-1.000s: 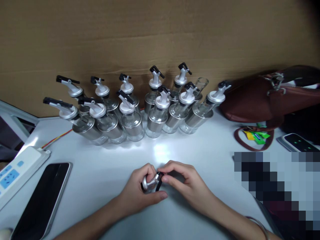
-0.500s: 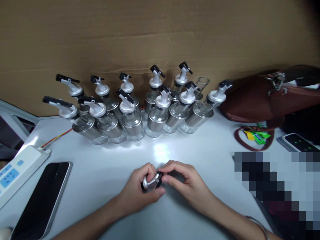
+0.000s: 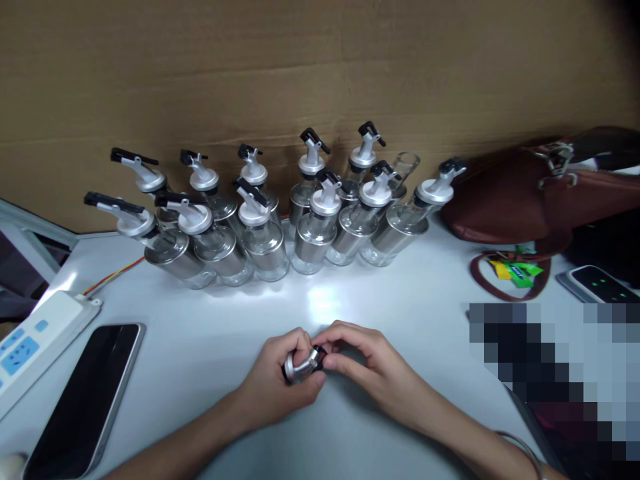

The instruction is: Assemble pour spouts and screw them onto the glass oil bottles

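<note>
My left hand (image 3: 273,380) is wrapped round a silver bottle pourer (image 3: 301,368) just above the table. The pourer lies tilted, its black tip toward the right, and part of its base is hidden in my palm. At that black end, the thumb and fingers of my right hand (image 3: 373,363) pinch the pourer's black lever cap (image 3: 320,358). Beyond my hands stand two rows of glass bottles with steel bands, such as this front bottle (image 3: 265,250), topped with similar pourers. One back-row bottle neck (image 3: 404,168) at the right is bare.
A phone (image 3: 85,400) and a white power strip (image 3: 45,347) lie on the left. To the right are a brown leather bag (image 3: 500,207), small green and yellow packets (image 3: 520,273) and a dark device with green lights (image 3: 595,283). A cardboard wall (image 3: 300,67) closes off the back.
My right fingertips have shifted slightly to the left at the pourer's black end. The left hand keeps its hold, and the bottles stay in place.
</note>
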The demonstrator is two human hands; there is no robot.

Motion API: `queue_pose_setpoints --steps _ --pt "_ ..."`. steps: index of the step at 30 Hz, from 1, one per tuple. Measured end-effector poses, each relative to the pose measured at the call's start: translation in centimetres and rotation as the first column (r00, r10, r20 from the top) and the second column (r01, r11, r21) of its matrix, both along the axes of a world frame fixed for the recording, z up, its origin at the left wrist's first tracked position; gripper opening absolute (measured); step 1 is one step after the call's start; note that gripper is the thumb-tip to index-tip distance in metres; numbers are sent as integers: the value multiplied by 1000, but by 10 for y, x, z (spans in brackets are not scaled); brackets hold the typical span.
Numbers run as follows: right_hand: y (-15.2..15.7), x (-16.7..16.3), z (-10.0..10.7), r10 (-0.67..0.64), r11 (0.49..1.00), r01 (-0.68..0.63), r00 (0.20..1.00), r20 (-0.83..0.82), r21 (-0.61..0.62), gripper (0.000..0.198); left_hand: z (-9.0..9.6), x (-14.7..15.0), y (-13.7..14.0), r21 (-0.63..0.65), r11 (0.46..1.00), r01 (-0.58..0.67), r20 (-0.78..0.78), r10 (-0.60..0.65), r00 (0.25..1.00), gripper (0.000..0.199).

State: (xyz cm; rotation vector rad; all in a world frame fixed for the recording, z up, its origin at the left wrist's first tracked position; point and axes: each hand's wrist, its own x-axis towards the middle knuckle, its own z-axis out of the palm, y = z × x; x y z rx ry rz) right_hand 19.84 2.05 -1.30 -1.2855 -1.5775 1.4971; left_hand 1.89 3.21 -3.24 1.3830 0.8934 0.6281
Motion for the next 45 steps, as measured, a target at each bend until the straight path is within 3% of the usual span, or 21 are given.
queue_pose_setpoints --steps 8,17,29,40,45 --pt "3 0 2 2 998 -5 999 -46 -59 17 -2 1 -1 35 999 20 -15 -19 1000 34" --pt "0 0 -1 -139 990 139 983 -117 -5 21 -1 -2 -1 -30 999 -29 66 31 997 40" --pt "0 0 -6 -132 991 133 989 -66 24 21 -2 0 -2 -12 1000 -6 48 6 999 44" --pt "-1 1 -6 -110 950 140 987 -120 280 11 -1 1 -1 -28 999 -34 25 35 999 41" --pt "-2 1 -8 -122 982 132 990 -77 137 10 -2 1 -2 2 1000 -25 14 25 1000 41"
